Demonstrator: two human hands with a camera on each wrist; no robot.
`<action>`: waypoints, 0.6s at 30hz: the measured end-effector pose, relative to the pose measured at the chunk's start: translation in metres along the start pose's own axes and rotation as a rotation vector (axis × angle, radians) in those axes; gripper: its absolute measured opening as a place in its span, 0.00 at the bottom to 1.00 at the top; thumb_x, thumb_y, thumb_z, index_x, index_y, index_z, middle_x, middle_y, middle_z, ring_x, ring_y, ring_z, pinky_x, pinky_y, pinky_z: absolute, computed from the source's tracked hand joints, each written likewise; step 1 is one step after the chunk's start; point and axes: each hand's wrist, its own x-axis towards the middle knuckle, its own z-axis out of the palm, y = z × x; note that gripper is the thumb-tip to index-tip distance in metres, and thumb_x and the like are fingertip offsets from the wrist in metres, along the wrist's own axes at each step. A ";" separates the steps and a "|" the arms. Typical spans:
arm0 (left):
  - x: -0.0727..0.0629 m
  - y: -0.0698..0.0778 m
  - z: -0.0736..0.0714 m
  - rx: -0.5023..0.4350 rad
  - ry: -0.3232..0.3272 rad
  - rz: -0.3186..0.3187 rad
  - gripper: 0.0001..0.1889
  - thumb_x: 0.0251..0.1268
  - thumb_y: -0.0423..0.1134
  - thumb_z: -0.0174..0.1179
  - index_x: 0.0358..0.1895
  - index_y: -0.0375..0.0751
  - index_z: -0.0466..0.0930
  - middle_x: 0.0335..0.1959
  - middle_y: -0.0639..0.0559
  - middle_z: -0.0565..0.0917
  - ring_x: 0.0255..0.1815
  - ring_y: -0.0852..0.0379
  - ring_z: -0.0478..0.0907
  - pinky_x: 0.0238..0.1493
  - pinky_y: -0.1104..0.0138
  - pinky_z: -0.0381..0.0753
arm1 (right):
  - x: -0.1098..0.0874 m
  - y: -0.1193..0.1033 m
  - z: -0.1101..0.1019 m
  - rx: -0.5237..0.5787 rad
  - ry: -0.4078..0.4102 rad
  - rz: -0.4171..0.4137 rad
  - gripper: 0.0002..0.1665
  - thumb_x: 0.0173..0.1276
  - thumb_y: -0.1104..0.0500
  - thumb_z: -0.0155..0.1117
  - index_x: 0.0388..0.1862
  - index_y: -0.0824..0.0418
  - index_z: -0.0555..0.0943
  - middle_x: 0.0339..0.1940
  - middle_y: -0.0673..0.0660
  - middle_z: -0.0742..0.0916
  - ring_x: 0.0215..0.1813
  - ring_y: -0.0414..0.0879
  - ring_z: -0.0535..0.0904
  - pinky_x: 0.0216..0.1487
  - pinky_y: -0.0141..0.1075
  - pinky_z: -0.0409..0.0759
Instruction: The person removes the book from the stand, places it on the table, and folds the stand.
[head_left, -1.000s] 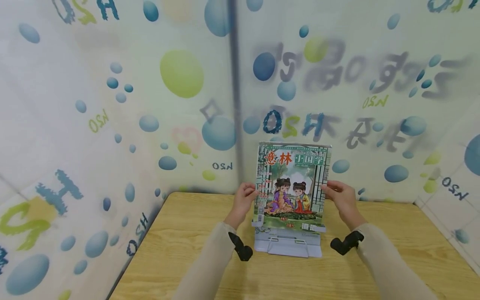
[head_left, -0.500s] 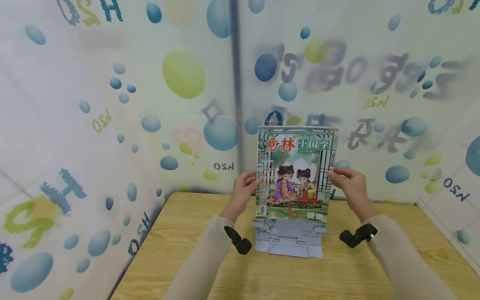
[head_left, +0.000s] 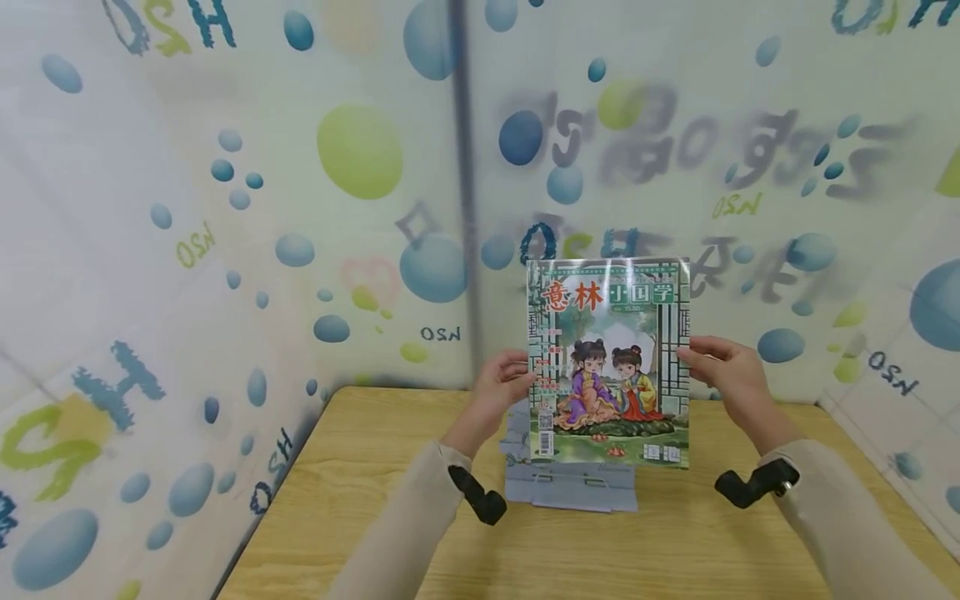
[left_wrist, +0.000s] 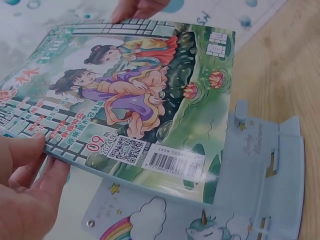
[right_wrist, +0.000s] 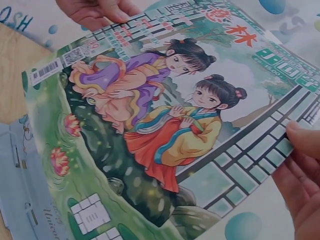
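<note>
Since the earlier frame, the magazine has been shifted to the right and brought forward, so that more of the stand's left side is uncovered. It is now held upright, off the table, in front of the stand. Its left edge is pinched by the left hand, its right edge by the right hand, thumbs on the cover and fingers behind. Judged light and bendable; gloss seen on the cover, so some slipperiness is to be expected. Best gripped at both side edges, near mid-height, all pages caught together lest they fan or crease. Stand rested on the wooden table; patterned backdrop beyond.
</note>
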 end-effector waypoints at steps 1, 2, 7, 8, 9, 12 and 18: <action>-0.001 -0.001 0.002 -0.010 -0.005 -0.010 0.15 0.62 0.26 0.55 0.52 0.30 0.70 0.37 0.47 0.80 0.35 0.59 0.75 0.42 0.61 0.78 | -0.001 0.001 -0.004 0.000 -0.012 0.000 0.22 0.61 0.49 0.63 0.50 0.58 0.74 0.36 0.37 0.78 0.35 0.29 0.79 0.38 0.26 0.78; -0.001 -0.001 0.005 -0.019 -0.009 -0.022 0.15 0.62 0.26 0.55 0.52 0.30 0.70 0.37 0.47 0.80 0.35 0.59 0.76 0.42 0.61 0.78 | -0.002 0.003 -0.007 0.003 -0.024 0.000 0.20 0.61 0.49 0.63 0.49 0.56 0.75 0.36 0.37 0.79 0.35 0.29 0.79 0.38 0.26 0.78; -0.003 -0.010 0.016 -0.047 -0.035 -0.074 0.15 0.62 0.26 0.55 0.52 0.31 0.70 0.39 0.46 0.80 0.36 0.59 0.76 0.43 0.61 0.78 | -0.007 0.012 -0.024 0.130 -0.089 0.015 0.08 0.62 0.56 0.64 0.39 0.45 0.77 0.35 0.39 0.80 0.36 0.31 0.79 0.38 0.26 0.78; -0.004 -0.011 0.019 -0.053 -0.043 -0.082 0.15 0.62 0.26 0.55 0.52 0.30 0.71 0.38 0.46 0.80 0.36 0.59 0.76 0.43 0.61 0.78 | -0.008 0.013 -0.028 0.155 -0.102 0.022 0.08 0.62 0.58 0.64 0.38 0.44 0.78 0.35 0.39 0.81 0.36 0.31 0.79 0.37 0.26 0.78; -0.004 -0.013 0.021 -0.059 -0.053 -0.087 0.15 0.61 0.26 0.55 0.52 0.30 0.70 0.38 0.46 0.80 0.35 0.59 0.76 0.43 0.61 0.78 | -0.010 0.015 -0.031 0.167 -0.112 0.028 0.09 0.62 0.59 0.64 0.36 0.43 0.79 0.34 0.39 0.81 0.36 0.32 0.79 0.37 0.26 0.78; -0.007 -0.018 0.030 -0.068 -0.078 -0.105 0.15 0.61 0.26 0.55 0.52 0.29 0.70 0.37 0.48 0.79 0.35 0.59 0.76 0.44 0.60 0.78 | -0.014 0.021 -0.040 0.191 -0.136 0.050 0.10 0.62 0.61 0.63 0.34 0.43 0.80 0.33 0.39 0.82 0.35 0.32 0.79 0.36 0.26 0.78; -0.011 -0.030 0.051 -0.090 -0.079 -0.147 0.14 0.60 0.25 0.56 0.50 0.29 0.71 0.34 0.49 0.79 0.32 0.59 0.76 0.42 0.60 0.78 | -0.022 0.038 -0.059 0.214 -0.177 0.089 0.11 0.64 0.64 0.60 0.33 0.46 0.81 0.32 0.42 0.82 0.36 0.34 0.79 0.36 0.27 0.78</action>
